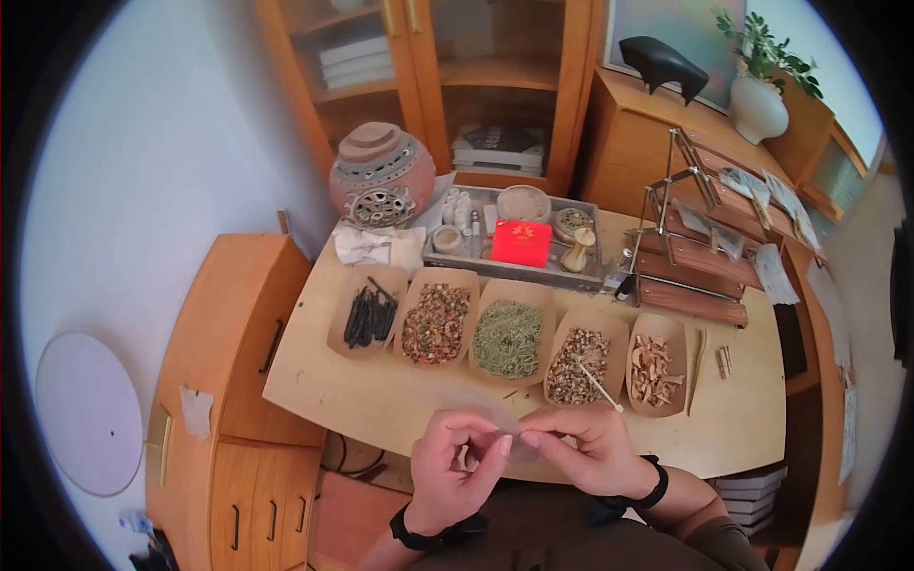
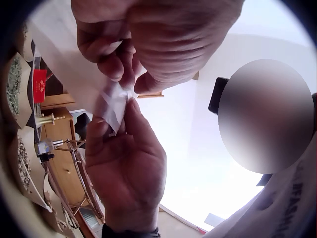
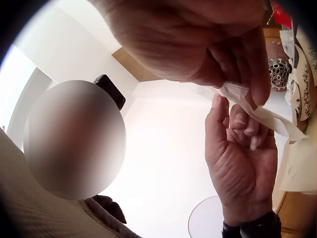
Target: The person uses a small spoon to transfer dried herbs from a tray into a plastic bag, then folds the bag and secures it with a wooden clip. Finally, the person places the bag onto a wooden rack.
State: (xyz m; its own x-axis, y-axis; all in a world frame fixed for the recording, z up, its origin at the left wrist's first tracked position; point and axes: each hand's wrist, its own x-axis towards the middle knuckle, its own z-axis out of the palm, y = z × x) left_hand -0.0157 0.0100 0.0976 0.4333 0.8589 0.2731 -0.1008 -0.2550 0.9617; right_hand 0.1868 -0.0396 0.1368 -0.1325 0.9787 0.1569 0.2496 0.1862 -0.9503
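Between left hand (image 1: 455, 476) and right hand (image 1: 602, 455), thin white sheet (image 3: 275, 121) sits pinched; uneven tugging might tear it

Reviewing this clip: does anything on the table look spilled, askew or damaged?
Nothing looks tipped or broken. Slightly odd: a thin pale stick slants over the rim of the fourth tray from the left, and a few dark specks lie on the tabletop below the trays, perhaps stray crumbs.
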